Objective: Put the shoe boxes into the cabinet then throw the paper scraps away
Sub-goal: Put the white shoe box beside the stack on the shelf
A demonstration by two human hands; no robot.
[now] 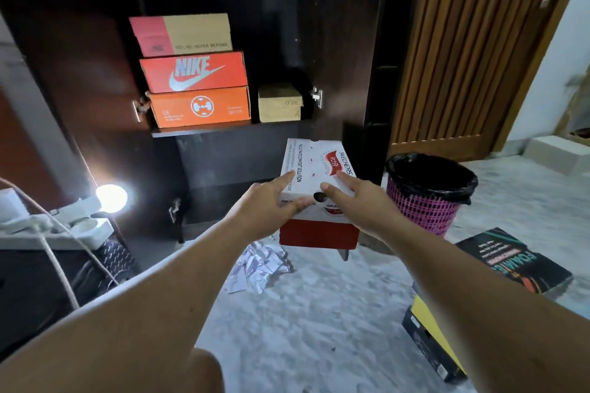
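Starting at the left edge, a white power strip (60, 226) with a cable lies on a dark surface, and a small round lamp (111, 198) shines beside it. Next comes the open dark cabinet (223, 130), where three shoe boxes are stacked on the left part of the shelf: a tan and red box (182, 33) on top, an orange Nike box (193, 72) under it, and another orange box (199, 106) at the bottom. A small tan box (279, 104) stands just beside this stack on the same shelf. Below the shelf, in front of the cabinet, both hands hold a white and red Skechers shoe box (319, 198) above the floor; the left hand (271, 201) grasps its near left corner and the right hand (354, 198) grasps its near right side, with fingers on the lid. Under the held box, a pile of white paper scraps (258, 268) lies on the pale floor (313, 329). Further right stands a pink mesh bin (427, 198) with a black bag inside. At the far right, a black box (514, 262) rests on a yellow and black box (431, 338) on the floor.
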